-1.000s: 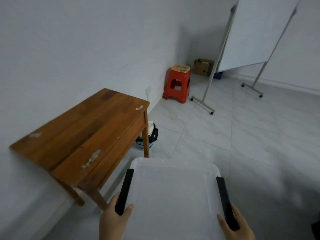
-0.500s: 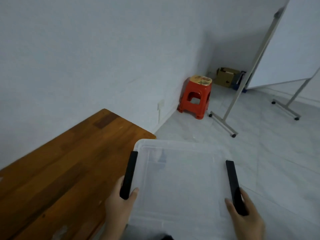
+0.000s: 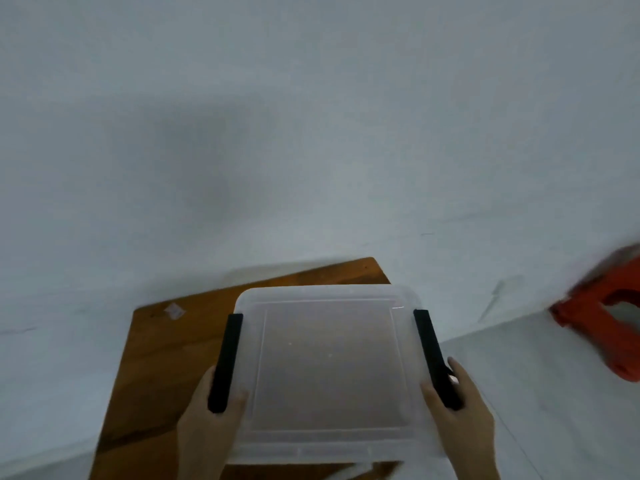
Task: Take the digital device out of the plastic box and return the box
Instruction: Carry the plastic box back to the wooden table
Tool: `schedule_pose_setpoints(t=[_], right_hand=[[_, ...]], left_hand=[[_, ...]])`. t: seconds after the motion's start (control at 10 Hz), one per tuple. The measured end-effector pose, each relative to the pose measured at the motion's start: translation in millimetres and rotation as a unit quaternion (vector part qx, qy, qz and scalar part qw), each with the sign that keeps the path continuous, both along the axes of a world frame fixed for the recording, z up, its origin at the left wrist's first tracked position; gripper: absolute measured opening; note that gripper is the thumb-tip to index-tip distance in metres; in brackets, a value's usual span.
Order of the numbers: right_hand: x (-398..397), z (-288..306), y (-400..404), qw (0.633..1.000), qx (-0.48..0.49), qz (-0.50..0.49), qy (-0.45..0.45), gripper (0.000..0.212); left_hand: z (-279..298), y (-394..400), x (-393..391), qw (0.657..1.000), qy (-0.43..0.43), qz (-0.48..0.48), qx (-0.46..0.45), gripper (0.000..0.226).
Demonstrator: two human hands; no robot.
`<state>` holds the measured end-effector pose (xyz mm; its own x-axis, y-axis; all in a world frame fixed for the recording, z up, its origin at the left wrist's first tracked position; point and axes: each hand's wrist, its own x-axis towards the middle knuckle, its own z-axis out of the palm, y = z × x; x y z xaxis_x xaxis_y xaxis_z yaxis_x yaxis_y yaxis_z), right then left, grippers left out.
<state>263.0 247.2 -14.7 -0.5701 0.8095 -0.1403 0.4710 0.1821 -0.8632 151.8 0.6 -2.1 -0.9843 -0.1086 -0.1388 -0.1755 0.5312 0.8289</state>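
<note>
A translucent plastic box (image 3: 330, 365) with its lid on and a black latch along each side is over the wooden table (image 3: 162, 368). My left hand (image 3: 207, 424) grips the box at its left black latch. My right hand (image 3: 460, 410) grips it at the right black latch. Whether the box rests on the tabletop or hangs just above it I cannot tell. Nothing inside the box can be made out through the cloudy lid, and no digital device is in view.
The table stands against a white wall (image 3: 311, 133). A red plastic stool (image 3: 606, 323) sits on the pale floor at the right edge, blurred. A small pale scuff (image 3: 174, 310) marks the tabletop's far left.
The view has swung left toward the wall and table. The box, held in both hands, has moved from beside the table's corner to over the tabletop. The stool has slid to the right edge.
</note>
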Motion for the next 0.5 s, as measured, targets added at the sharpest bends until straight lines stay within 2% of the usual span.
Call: schedule_pose_setpoints(t=[0.1, 0.2, 0.3, 0.4, 0.5], right_hand=[[-58, -5, -6, 0.994, 0.008, 0.095, -0.058, 0.058], [-102, -2, -13, 0.990, 0.002, 0.133, -0.039, 0.058], [-139, -4, -14, 0.991, 0.018, 0.126, -0.033, 0.057], [-168, -1, -9, 0.993, 0.023, 0.118, -0.023, 0.052], [-186, 5, 4, 0.993, 0.015, 0.114, 0.001, 0.048]], left_hand=[[2, -18, -29, 0.999, -0.001, 0.031, 0.014, 0.055], [2, -24, -59, 0.999, 0.010, 0.040, 0.028, 0.055], [1, -21, -91, 0.999, 0.036, 0.028, 0.017, 0.057], [5, -11, -118, 0.997, 0.058, 0.033, 0.043, 0.046], [5, 0, -127, 0.996, 0.039, 0.051, 0.064, 0.039]])
